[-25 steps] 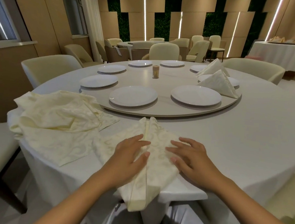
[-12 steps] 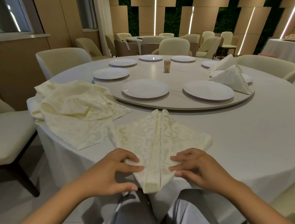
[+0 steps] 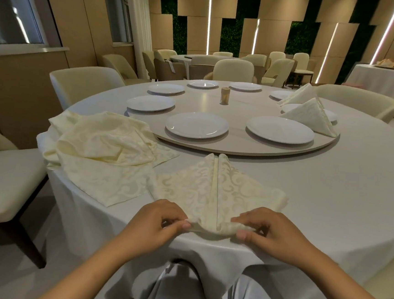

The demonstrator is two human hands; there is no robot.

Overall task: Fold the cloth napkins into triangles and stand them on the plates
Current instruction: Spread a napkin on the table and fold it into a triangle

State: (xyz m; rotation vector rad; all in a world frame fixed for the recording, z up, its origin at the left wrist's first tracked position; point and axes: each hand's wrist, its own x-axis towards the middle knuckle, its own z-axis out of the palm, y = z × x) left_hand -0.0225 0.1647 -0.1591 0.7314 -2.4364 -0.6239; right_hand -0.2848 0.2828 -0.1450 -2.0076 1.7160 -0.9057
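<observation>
- Left hand (image 3: 159,220) pinches the folded napkin (image 3: 216,194) at its near left corner, fingers curled.
- Right hand (image 3: 267,229) pinches the near right corner likewise.
- The napkin lies at the bench (image 3: 330,196) edge.

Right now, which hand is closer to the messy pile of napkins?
Left. The left hand pinches the folded napkin just right of the pile of napkins; the right hand is farther right.

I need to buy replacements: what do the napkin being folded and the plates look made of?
Napkin being folded: cream woven cloth, likely damask; a glossier scroll pattern shows and it creases softly. Nearest plate: glazed white ceramic or porcelain by its glossy reflections, though which one cannot be told.
</observation>
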